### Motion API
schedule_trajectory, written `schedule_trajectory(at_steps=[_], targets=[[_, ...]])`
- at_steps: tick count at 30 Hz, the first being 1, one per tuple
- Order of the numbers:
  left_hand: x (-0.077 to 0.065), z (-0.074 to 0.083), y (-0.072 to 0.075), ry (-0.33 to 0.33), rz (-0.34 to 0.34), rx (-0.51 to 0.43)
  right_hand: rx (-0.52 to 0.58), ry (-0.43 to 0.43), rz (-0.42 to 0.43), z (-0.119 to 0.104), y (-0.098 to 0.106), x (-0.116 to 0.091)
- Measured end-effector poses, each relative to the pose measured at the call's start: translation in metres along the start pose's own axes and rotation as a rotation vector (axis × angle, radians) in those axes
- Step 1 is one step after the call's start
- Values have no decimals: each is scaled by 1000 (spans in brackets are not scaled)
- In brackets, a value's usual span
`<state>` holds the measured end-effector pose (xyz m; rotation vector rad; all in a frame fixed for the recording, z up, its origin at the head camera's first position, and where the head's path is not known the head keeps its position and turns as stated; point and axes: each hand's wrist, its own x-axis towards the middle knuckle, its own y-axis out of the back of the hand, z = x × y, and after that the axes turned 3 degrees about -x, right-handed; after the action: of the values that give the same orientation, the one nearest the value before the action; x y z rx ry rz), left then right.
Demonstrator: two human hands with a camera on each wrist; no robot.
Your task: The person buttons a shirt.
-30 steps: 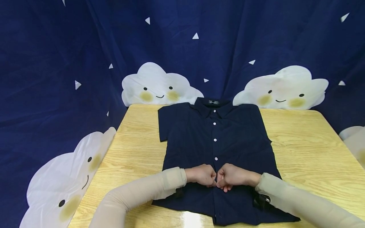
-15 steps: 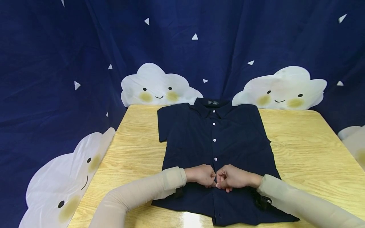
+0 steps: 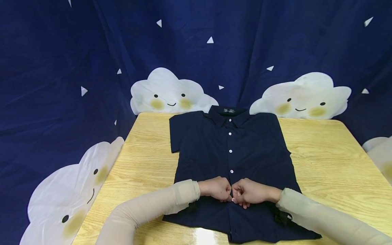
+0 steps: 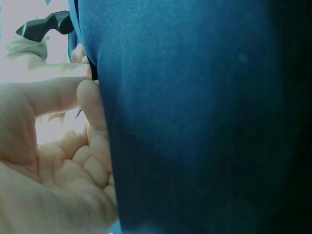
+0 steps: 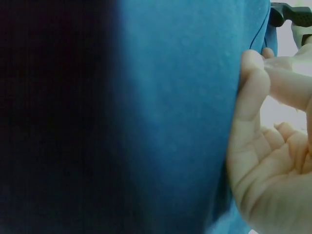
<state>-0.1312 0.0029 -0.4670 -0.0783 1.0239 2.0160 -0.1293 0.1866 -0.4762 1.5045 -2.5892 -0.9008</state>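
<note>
A navy short-sleeved button-up shirt [image 3: 205,153] lies front up, its collar at the far side. Down its front placket runs a line of white buttons [image 3: 231,171]. Both hands meet over this placket, below the lowest fully visible button. My left hand [image 3: 216,188] has curled fingers and pinches the shirt cloth between thumb and forefinger. Facing it, my right hand [image 3: 251,191] pinches cloth at the same spot, its lower fingers curled loosely. A tiny white bit, apparently a button, shows between the fingertips; the fingers hide most of it. In the wrist views, cloth fills much of the picture.
The shirt lies on a light wood-grain table [image 3: 321,160], with table surface showing on both sides. Behind and to the left hangs a dark blue curtain [image 3: 183,41] with white clouds. A black strap [image 3: 281,216] is at the right wrist.
Both hands stay at the same place on the placket. The right hand has shifted very slightly downward, and the white bit between the fingertips shows a little more.
</note>
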Motion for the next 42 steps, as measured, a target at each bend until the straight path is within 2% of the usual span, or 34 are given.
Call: schedule_trajectory(at_steps=[10, 22, 28, 34, 38, 42], targets=[[0, 2, -1, 16, 12, 9, 14, 0, 1, 1, 0, -2], [0, 2, -2, 25, 25, 68, -24, 98, -30, 6, 0, -3], [-3, -2, 1, 4, 3, 57, -44, 5, 0, 4, -1, -6], [-10, -5, -1, -79, 21, 103, -35, -78, -13, -7, -5, -14], [-17, -4, -4, -113, 52, 140, -46, -93, -47, -14, -10, -19], [-24, -3, -7, -130, 54, 153, -52, -72, -74, -17, -15, -24]])
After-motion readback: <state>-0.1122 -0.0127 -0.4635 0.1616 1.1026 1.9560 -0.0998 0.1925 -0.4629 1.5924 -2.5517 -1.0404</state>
